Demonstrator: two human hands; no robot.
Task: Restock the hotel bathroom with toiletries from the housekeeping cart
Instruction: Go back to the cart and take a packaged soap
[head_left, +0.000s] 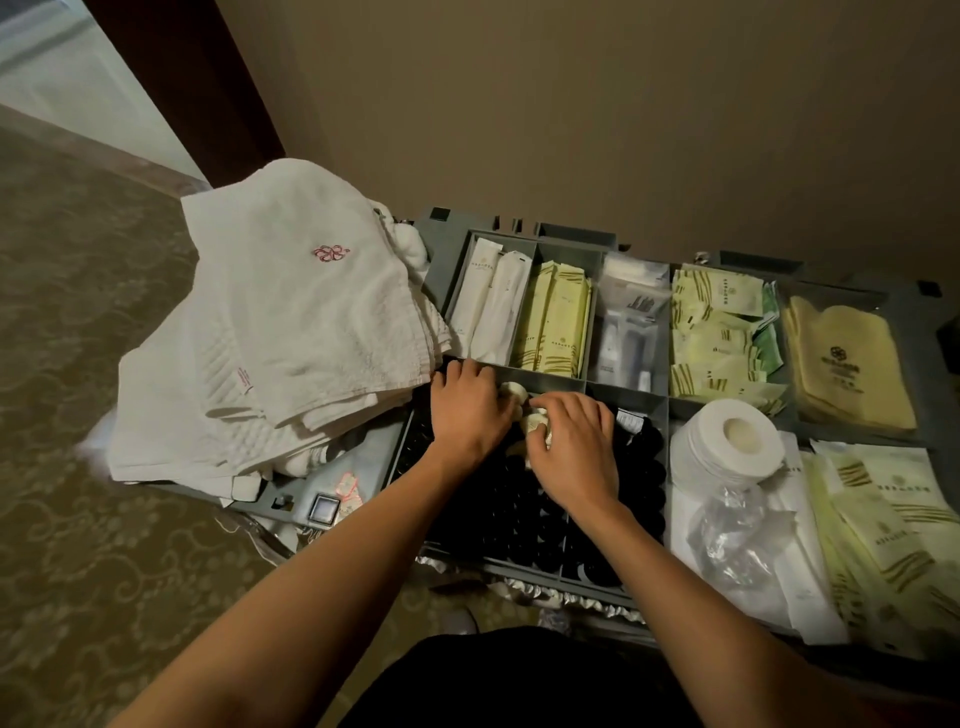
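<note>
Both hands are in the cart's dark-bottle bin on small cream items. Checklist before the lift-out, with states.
1. Right hand curled on the near cream item: ok.
2. Left hand gripping the far cream item: cannot tell, fingers hide the contact.
3. Space above the dark-bottle bin free: ok.
4. Towel stack off the left hand: cannot tell, its edge sits right by the knuckles.
5. Toilet roll apart from the right hand: ok.

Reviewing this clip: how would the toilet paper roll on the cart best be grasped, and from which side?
Come from above. The toilet paper roll stands on end with its core hole up, so a thumb in the core and fingers down the outer wall should hold it.
</note>
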